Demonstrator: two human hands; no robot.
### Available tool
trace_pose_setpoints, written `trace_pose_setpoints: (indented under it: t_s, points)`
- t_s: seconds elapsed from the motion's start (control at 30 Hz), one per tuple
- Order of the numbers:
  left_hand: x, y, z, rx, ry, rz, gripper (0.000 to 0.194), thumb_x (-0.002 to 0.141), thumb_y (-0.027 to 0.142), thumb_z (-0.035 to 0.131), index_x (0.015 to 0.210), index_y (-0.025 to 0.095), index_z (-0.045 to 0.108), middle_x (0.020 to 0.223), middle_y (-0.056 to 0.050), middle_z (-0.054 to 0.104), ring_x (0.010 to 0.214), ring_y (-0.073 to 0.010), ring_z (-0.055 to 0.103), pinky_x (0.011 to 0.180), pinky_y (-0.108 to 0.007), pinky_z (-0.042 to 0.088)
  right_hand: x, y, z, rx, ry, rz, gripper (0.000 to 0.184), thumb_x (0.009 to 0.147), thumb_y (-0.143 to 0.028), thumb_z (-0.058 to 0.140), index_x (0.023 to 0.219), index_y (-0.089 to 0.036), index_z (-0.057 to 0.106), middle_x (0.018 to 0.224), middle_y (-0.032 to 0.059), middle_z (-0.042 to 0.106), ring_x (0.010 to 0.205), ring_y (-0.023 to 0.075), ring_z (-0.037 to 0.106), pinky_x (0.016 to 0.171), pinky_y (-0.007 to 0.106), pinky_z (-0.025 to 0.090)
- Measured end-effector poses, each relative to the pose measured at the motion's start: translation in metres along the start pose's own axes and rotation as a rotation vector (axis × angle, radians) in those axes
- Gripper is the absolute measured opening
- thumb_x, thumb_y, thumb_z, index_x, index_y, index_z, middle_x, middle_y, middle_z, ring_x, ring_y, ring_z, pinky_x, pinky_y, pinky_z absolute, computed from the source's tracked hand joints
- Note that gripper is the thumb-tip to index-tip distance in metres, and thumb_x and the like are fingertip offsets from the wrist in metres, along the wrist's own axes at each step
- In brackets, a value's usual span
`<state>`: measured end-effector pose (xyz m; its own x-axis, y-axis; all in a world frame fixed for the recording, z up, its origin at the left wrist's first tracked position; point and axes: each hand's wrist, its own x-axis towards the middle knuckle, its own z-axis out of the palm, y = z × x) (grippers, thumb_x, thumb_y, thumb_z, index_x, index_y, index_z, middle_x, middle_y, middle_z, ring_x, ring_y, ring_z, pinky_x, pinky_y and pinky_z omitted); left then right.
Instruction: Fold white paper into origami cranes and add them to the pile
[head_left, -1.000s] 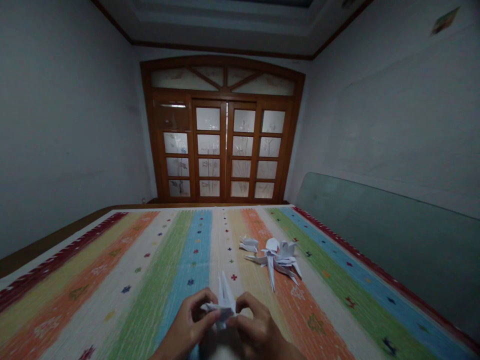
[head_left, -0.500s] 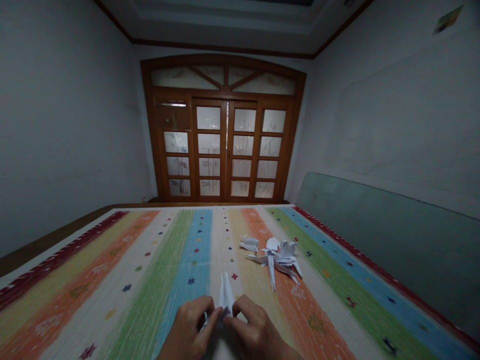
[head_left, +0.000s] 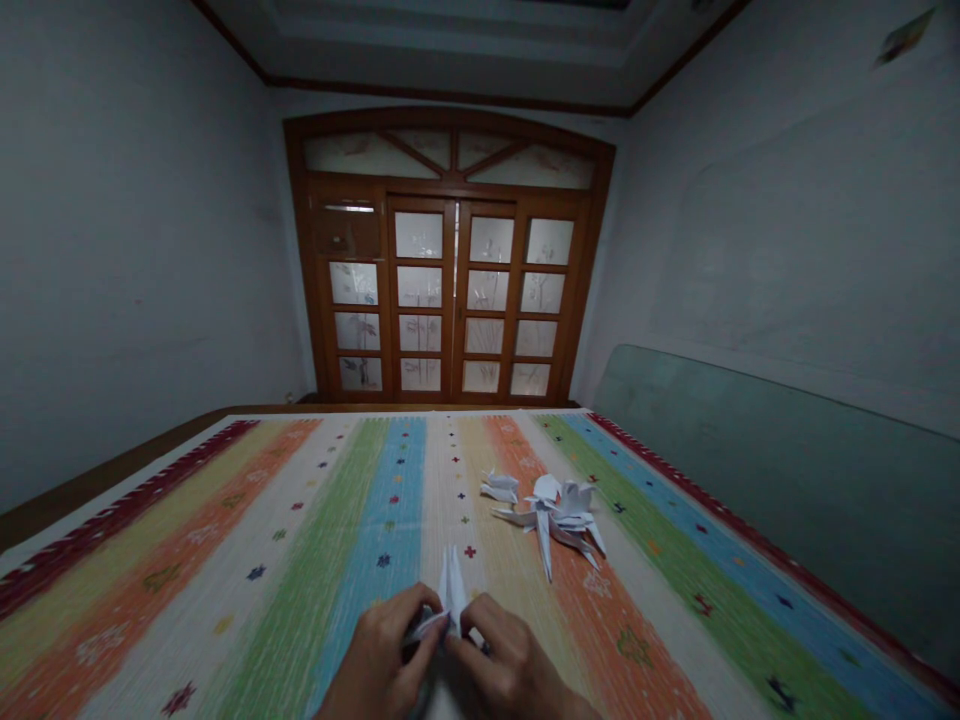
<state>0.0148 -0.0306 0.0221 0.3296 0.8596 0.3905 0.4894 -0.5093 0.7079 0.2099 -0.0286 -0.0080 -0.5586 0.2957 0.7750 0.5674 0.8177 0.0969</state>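
A piece of folded white paper stands between my two hands at the near side of the table, its two narrow points directed away from me. My left hand pinches its left side, where a flap sticks out between thumb and fingers. On the other side, my right hand grips the paper with thumb and curled fingers. The lower part of the paper is partly hidden by my fingers. Farther off to the right lies a pile of folded paper cranes, with a smaller folded paper piece beside it.
A striped, patterned cloth covers the table. A pale green board or panel runs along the table's right side. Wooden doors with glass panes stand beyond the far edge, and walls rise on both sides.
My left thumb has shifted slightly down, and a flap of the paper now shows more on the left. Both hands stay on the paper; the pile has not moved.
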Motion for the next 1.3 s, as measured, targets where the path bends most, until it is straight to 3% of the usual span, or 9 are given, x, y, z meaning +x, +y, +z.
trace_pose_setpoints:
  t_s: [0.17,0.43,0.53,0.63,0.93,1.3]
  points:
    - [0.0,-0.006,-0.001,0.028,-0.03,0.017,0.02,0.096,0.028,0.058,0.078,0.023,0.066,0.077,-0.004,0.074,0.069,-0.0207,0.067,0.064,-0.028,0.043,0.0,-0.001,0.002,-0.002,0.006,-0.022,0.024,0.098,-0.011,0.041,0.094,-0.015,0.064,0.073,0.0052,0.055,0.065,0.0172,0.049,0.055,0.027,0.038]
    - [-0.002,-0.009,-0.001,0.035,0.037,0.091,0.018,0.094,0.027,0.062,0.077,0.024,0.069,0.074,-0.005,0.076,0.068,-0.0221,0.07,0.065,-0.029,0.048,0.0,-0.002,0.001,0.004,0.018,-0.011,0.021,0.091,-0.006,0.043,0.09,-0.016,0.062,0.073,0.0051,0.055,0.066,0.0176,0.049,0.054,0.028,0.038]
    - [-0.003,-0.011,-0.001,0.015,0.065,0.097,0.01,0.092,0.024,0.064,0.091,0.026,0.074,0.084,-0.006,0.08,0.076,-0.0245,0.074,0.072,-0.031,0.053,0.0,-0.002,0.0,0.007,0.023,-0.015,0.02,0.09,-0.006,0.045,0.09,-0.016,0.062,0.074,0.0054,0.056,0.066,0.0177,0.05,0.055,0.027,0.039]
    - [-0.004,-0.013,-0.001,-0.017,0.075,0.118,0.019,0.089,0.022,0.066,0.104,0.027,0.077,0.093,-0.008,0.082,0.085,-0.0275,0.076,0.08,-0.035,0.056,0.0,-0.003,0.0,-0.002,0.024,-0.018,0.02,0.089,-0.005,0.046,0.092,-0.016,0.062,0.075,0.0054,0.056,0.066,0.0178,0.05,0.056,0.027,0.04]
    - [-0.001,-0.006,-0.004,-0.001,0.04,0.115,0.018,0.091,0.021,0.061,0.09,0.026,0.078,0.087,-0.007,0.078,0.079,-0.0241,0.073,0.074,-0.033,0.056,0.002,-0.004,0.002,-0.009,0.028,-0.034,0.024,0.093,-0.006,0.041,0.09,-0.015,0.063,0.072,0.0055,0.055,0.066,0.0181,0.049,0.055,0.028,0.039]
    - [-0.003,-0.007,0.005,-0.14,0.15,-0.062,0.013,0.084,0.024,0.072,0.089,0.031,0.083,0.086,-0.003,0.082,0.081,-0.0252,0.076,0.078,-0.031,0.058,0.003,-0.006,-0.002,-0.029,-0.003,-0.035,0.023,0.093,-0.005,0.043,0.088,-0.015,0.063,0.074,0.0055,0.057,0.069,0.0181,0.051,0.06,0.028,0.043]
